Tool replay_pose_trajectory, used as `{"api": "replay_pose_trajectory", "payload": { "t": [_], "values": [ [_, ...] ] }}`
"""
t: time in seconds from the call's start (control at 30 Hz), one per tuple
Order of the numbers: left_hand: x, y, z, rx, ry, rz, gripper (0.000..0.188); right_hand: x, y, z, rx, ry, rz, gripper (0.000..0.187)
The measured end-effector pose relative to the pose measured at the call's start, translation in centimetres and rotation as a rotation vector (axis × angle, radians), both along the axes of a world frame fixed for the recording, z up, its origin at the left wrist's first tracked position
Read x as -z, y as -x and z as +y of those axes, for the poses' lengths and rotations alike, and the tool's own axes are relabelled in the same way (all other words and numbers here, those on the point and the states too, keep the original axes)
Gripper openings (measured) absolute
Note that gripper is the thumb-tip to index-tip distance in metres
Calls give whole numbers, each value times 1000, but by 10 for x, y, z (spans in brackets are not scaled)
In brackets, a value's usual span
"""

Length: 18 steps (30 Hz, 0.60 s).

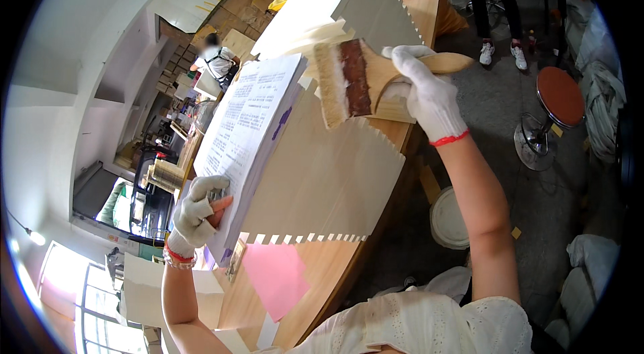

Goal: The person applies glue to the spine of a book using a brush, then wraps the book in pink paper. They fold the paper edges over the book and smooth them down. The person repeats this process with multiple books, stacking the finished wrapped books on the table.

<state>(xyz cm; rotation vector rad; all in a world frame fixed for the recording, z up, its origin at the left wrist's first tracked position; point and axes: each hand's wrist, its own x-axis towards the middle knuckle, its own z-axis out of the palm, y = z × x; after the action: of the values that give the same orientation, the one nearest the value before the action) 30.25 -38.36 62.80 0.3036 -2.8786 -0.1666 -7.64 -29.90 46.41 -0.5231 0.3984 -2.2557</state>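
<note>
Head view — right hand (429, 96) gripping brush (349, 82), left hand (196, 210) holding paper stack (248, 126)

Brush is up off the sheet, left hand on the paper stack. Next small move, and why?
Probably lower the wide brush in the right hand onto the tan tooth-edged sheet: its bristles hang above the sheet, and the left hand already holds the printed paper stack tilted up.
</note>
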Motion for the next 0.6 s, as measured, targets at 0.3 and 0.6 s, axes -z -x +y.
{"api": "replay_pose_trajectory", "payload": {
  "t": [0.3,0.6],
  "values": [
    [-1,0,2,-57,5,-54,41,-3,7,-12,-161,-4,11,19],
    [1,-6,-1,-41,23,-57,40,-17,23,-14,-78,34,252,18]
  ]
}}
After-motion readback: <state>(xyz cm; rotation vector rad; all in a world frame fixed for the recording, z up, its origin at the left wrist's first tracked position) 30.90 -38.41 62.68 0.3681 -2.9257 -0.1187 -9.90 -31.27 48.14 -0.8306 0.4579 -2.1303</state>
